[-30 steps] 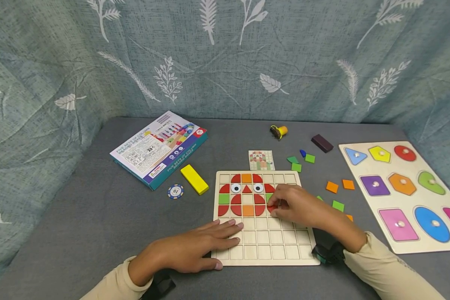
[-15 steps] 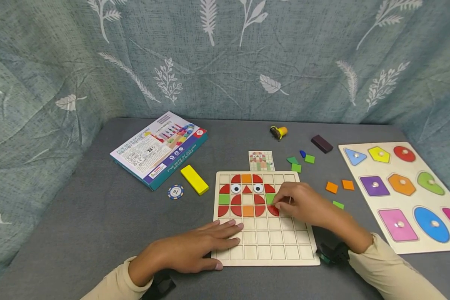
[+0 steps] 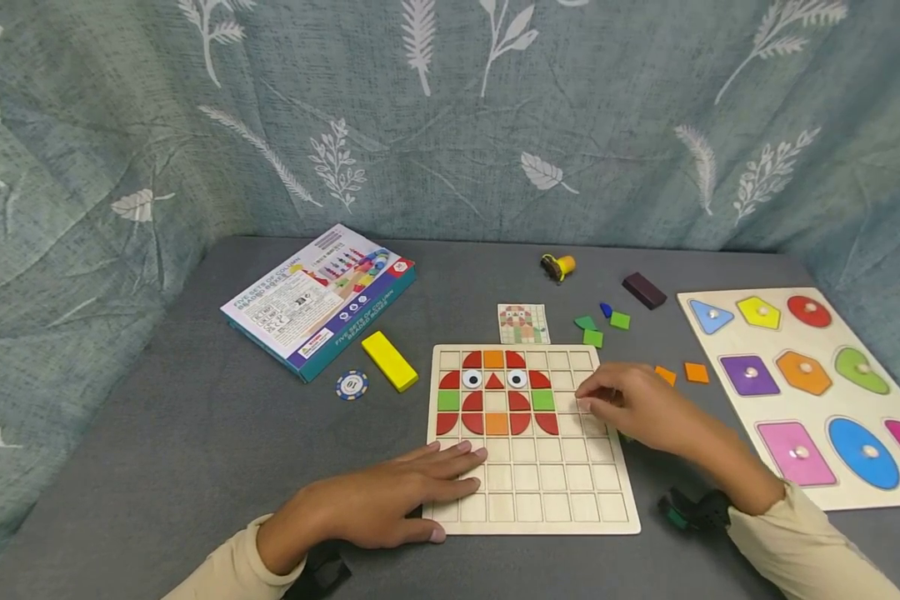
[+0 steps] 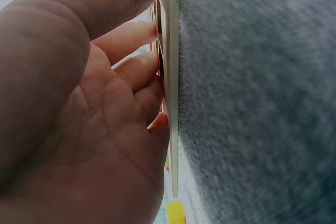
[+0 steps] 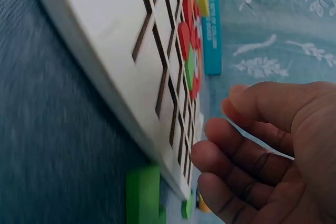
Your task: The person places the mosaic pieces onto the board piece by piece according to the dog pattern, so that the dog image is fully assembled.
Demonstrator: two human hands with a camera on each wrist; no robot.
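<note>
A wooden grid board [image 3: 521, 504] lies on the grey cloth, its upper left squares filled with red, orange and green tiles and two eye tiles. My left hand [image 3: 382, 502] rests on the board's lower left edge, fingers spread and thumb at the near edge. Over the right edge hovers my right hand [image 3: 645, 408], fingers loosely curled; the right wrist view shows nothing between them. A red curved tile [image 3: 546, 423] sits in the grid below a green square tile [image 3: 543, 400]. Behind the board lies a small picture card [image 3: 522, 323].
Loose green tiles [image 3: 592, 337] and orange tiles [image 3: 695, 372] lie right of the board. Farther right is a knobbed shape puzzle [image 3: 780, 408]. A box [image 3: 318, 300], a yellow block [image 3: 390, 361] and a poker chip [image 3: 352, 384] lie left. A dark block [image 3: 644, 290] is behind.
My right hand let go of the red curved tile, which now sits in its square, and moved right to the board's edge. My left hand has stayed in place.
</note>
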